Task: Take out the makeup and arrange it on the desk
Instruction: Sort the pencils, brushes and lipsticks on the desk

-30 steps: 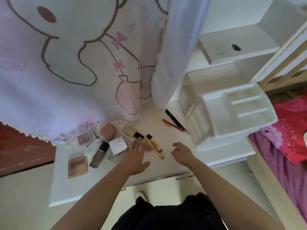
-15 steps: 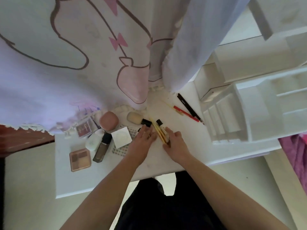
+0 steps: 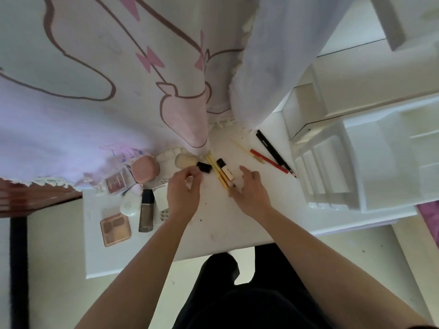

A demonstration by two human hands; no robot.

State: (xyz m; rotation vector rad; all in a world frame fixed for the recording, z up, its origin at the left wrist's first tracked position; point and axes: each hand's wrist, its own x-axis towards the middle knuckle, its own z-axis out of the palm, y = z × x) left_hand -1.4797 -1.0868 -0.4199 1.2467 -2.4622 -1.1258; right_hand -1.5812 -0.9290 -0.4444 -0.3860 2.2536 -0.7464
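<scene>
hanging behind and above, a cartoon-print curtain (image 3: 95, 79), draped down onto the far edge of the white table (image 3: 213, 233). at the right of that table, a white organiser (image 3: 356, 167) with open compartments.

plenty already taken out and lying on the table: at the left, packed close together, an eyeshadow palette (image 3: 116, 230), a foundation bottle (image 3: 146, 213), a white bottle (image 3: 130, 203) and a pink compact (image 3: 145, 170); near the organiser, a black pencil (image 3: 273, 150) and a red pencil (image 3: 270, 162) side by side.

a second ago, both hands hovering apart above the middle of the table; half a second ago, both pressed down on the brushes there. now parted again. left hand (image 3: 183, 195) drawn a little leftwards, fingers curled with tips brought to the thumb, just beside the black collar of the big cream brush (image 3: 184, 161); cannot tell whether pinching anything. right hand (image 3: 251, 193) flat, fingers straight and spread, holding nothing, tips touching the near ends of the yellow-handled brushes (image 3: 217, 172).

those brushes swung round since a second ago: then slanting across the table, now bunched and running almost straight away from the person, touching the black-capped tube (image 3: 225, 172) alongside.

judging by this, arranging rather than taking out as the step in hand: middle group squared into a neat row, left cluster probably next for the same tidying.
</scene>
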